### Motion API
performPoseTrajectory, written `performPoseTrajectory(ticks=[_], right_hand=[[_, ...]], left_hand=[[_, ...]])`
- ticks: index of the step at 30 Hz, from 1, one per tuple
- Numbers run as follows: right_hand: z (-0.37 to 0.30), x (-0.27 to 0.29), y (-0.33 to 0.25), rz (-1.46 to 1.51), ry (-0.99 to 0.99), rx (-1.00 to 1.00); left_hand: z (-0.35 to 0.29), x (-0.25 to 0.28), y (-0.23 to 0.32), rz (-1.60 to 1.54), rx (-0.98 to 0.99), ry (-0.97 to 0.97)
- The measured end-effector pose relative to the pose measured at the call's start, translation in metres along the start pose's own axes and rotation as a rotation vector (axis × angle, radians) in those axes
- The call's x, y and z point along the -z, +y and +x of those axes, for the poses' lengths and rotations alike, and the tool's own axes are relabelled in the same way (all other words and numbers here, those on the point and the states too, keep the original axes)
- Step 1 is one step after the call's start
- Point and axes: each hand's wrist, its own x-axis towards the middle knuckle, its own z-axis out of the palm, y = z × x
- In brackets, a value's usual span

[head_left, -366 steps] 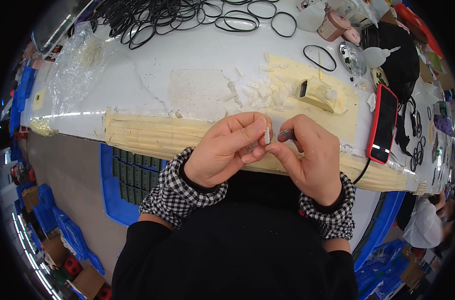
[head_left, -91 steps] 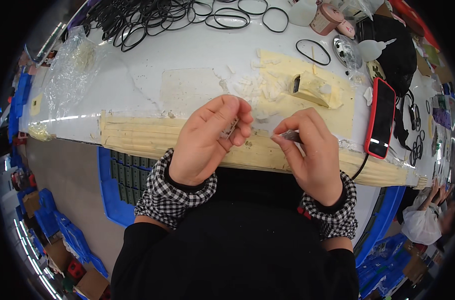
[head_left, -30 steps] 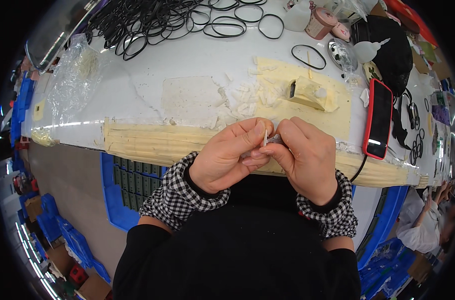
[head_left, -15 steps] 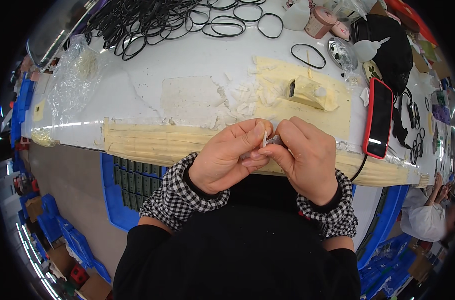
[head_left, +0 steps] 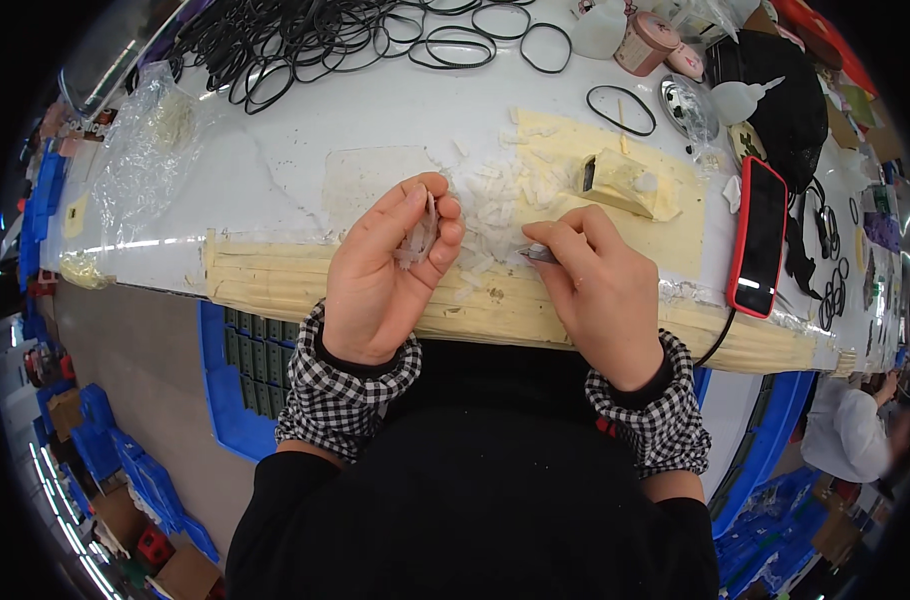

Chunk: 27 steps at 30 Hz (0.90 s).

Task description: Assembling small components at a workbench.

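My left hand [head_left: 380,275] is raised over the table's front edge, fingers curled round thin translucent white strips [head_left: 419,240]. How many strips it holds is unclear. To its right, my right hand [head_left: 610,295] pinches a small, dark grey, pointed metal blade [head_left: 540,253] between thumb and forefinger, its tip towards the left. The two hands are apart. Beyond and between them lie several loose white strips [head_left: 490,200], scattered on the white tabletop and onto a yellow sheet [head_left: 680,235]. A yellow-wrapped block [head_left: 620,182] with a dark opening rests on that sheet.
Black rubber belts [head_left: 275,45] are heaped at the far left; a single loop [head_left: 620,110] lies right of them. A red-cased phone [head_left: 758,238] with a cable is at the right. Yellow tape [head_left: 275,280] covers the front edge. A blue crate [head_left: 230,400] is below; another person [head_left: 845,430] is at far right.
My hands have moved apart from where they met. The left went left and upward with the strips, turning palm inward; the right drew slightly right, and the blade in its fingers now shows.
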Motion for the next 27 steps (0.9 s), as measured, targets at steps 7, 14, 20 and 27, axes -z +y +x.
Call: performPoseTrajectory(ticks=[7, 14, 20, 27], right_hand=[[0.002, -0.008, 0.003, -0.009, 0.023, 0.053], [0.003, -0.006, 0.004, 0.053, 0.061, 0.054], [0.007, 0.011, -0.006, 0.408, 0.089, -0.072], [0.006, 0.022, -0.015, 0.453, 0.008, -0.047]], left_hand=[[-0.006, -0.007, -0.003, 0.102, 0.004, 0.083], [-0.003, -0.012, -0.008, 0.180, 0.054, 0.046], [-0.004, -0.021, -0.015, 0.283, 0.089, -0.001], [-0.001, -0.018, -0.020, 0.160, 0.177, -0.163]])
